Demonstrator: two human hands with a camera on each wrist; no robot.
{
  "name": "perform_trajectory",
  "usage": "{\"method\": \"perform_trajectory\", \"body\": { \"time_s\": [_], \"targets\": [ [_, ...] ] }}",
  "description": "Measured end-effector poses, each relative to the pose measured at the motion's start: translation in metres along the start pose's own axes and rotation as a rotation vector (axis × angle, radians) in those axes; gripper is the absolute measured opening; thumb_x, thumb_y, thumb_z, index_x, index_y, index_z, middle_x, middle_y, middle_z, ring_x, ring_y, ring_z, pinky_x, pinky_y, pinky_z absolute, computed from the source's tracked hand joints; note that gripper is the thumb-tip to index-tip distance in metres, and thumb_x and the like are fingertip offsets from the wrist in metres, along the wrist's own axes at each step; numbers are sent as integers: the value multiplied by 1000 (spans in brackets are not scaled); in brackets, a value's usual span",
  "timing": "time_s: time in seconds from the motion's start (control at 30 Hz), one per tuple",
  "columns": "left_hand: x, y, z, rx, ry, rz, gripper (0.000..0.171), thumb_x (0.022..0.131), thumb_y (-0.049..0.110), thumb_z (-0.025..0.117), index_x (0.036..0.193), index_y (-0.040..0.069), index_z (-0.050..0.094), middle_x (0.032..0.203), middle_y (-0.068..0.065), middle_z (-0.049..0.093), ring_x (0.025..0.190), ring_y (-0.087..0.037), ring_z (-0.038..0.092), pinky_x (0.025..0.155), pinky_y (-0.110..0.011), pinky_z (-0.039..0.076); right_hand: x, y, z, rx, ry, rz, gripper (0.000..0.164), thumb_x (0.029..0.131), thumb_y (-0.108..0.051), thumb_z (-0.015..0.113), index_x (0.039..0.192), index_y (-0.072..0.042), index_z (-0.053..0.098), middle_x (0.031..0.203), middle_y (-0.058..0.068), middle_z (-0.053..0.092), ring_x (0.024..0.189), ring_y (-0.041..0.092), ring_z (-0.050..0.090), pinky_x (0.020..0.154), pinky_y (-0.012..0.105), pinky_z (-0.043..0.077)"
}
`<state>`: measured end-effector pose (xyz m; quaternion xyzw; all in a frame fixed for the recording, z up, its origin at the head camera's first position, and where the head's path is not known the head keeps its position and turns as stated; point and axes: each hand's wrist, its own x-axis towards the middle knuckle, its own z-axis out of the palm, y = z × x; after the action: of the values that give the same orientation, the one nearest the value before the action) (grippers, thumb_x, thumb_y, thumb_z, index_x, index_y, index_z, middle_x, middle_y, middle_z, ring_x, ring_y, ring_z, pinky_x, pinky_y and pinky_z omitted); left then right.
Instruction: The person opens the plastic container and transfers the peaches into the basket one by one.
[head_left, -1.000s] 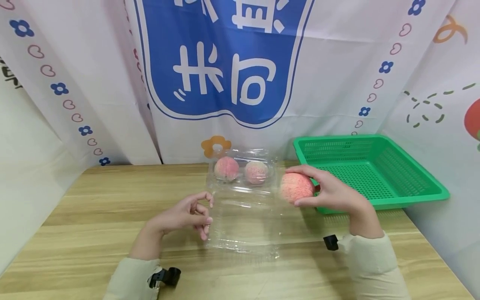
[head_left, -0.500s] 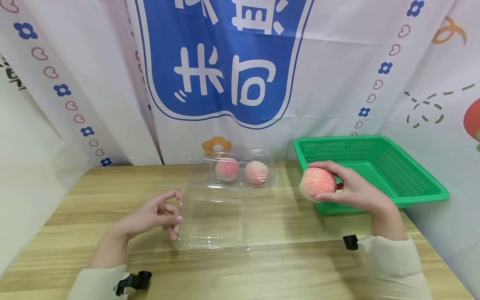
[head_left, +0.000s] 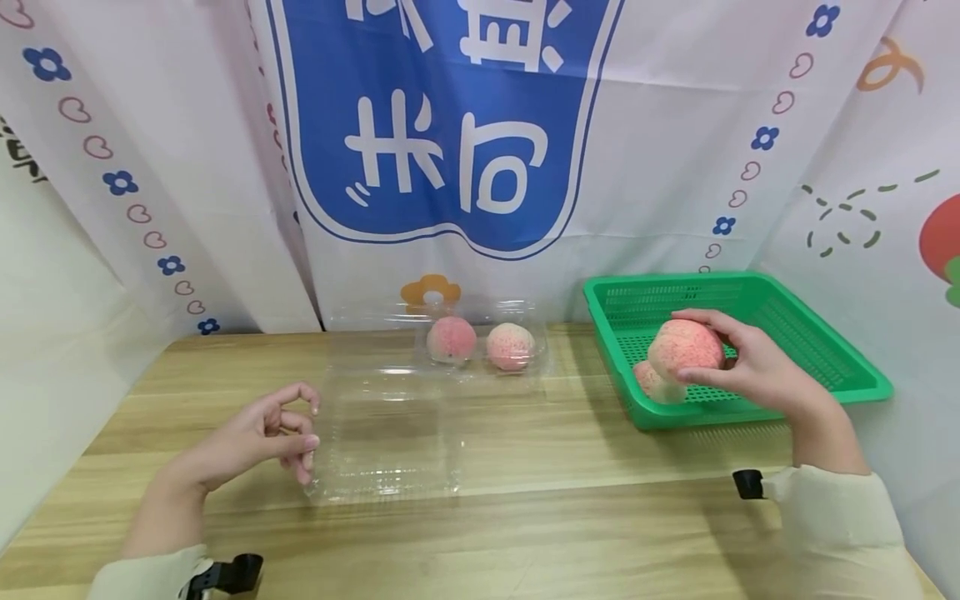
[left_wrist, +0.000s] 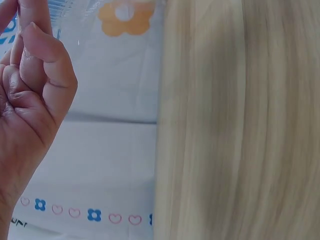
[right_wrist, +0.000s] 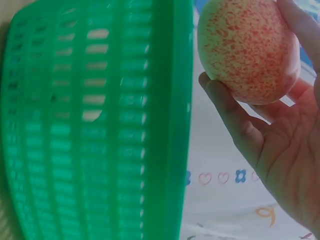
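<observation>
My left hand (head_left: 258,437) grips the left edge of an open clear plastic clamshell box (head_left: 390,442), which spreads toward the back of the table. In the left wrist view its fingers are partly cut off by the frame. Beside that box, two pink peaches (head_left: 452,340) sit in clear plastic packaging by the back cloth. My right hand (head_left: 757,358) holds a peach (head_left: 686,350), thumb and fingers around it, above the green basket (head_left: 843,337). In the right wrist view the held peach (right_wrist: 250,47) shows beyond the basket wall. Another peach (head_left: 652,385) lies below it inside the basket.
The wooden table (head_left: 540,533) ends at a hanging white cloth (head_left: 645,167) with a blue printed panel. Side cloths stand close on the left and right. The basket occupies the table's back right corner.
My left hand has slid leftward with the open clear box. My right hand has carried its peach rightward, from beside the packed peaches to over the basket. A peach in the basket has become visible.
</observation>
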<state>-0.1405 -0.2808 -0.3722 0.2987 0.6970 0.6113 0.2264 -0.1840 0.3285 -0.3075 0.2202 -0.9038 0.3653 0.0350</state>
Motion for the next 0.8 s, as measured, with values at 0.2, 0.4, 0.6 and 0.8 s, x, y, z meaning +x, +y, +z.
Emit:
{"method": "perform_trajectory", "body": {
  "time_s": [0.2, 0.4, 0.6, 0.8],
  "targets": [
    [-16, -1, -9, 7, 51, 1, 35, 99, -9, 47, 122, 17, 42, 84, -6, 72, 70, -29, 73, 64, -43, 59, -1, 16, -10, -34, 32, 19, 69, 84, -14, 80, 144, -13, 47, 122, -14, 52, 98, 1, 54, 69, 21, 56],
    [-27, 0, -19, 38, 75, -29, 37, 99, -8, 46, 123, 20, 42, 85, -4, 72, 73, -29, 73, 66, -43, 59, -4, 29, -16, -66, 51, 67, 68, 85, -17, 79, 144, -12, 46, 119, -11, 52, 96, 0, 52, 67, 21, 53],
    [-33, 0, -26, 67, 100, -58, 36, 100, -7, 46, 121, 22, 42, 85, -2, 72, 73, -29, 73, 68, -43, 59, -4, 43, -21, -88, 63, 98, 67, 86, -19, 79, 144, -10, 45, 119, -5, 53, 92, 2, 52, 66, 22, 51],
    [-41, -7, -33, 52, 128, -68, 36, 100, -7, 45, 121, 23, 43, 86, -4, 72, 74, -27, 74, 70, -42, 60, -2, 59, -27, -97, 41, 130, 67, 88, -21, 76, 145, -6, 43, 124, 10, 54, 89, 0, 53, 66, 22, 51]
  ]
}}
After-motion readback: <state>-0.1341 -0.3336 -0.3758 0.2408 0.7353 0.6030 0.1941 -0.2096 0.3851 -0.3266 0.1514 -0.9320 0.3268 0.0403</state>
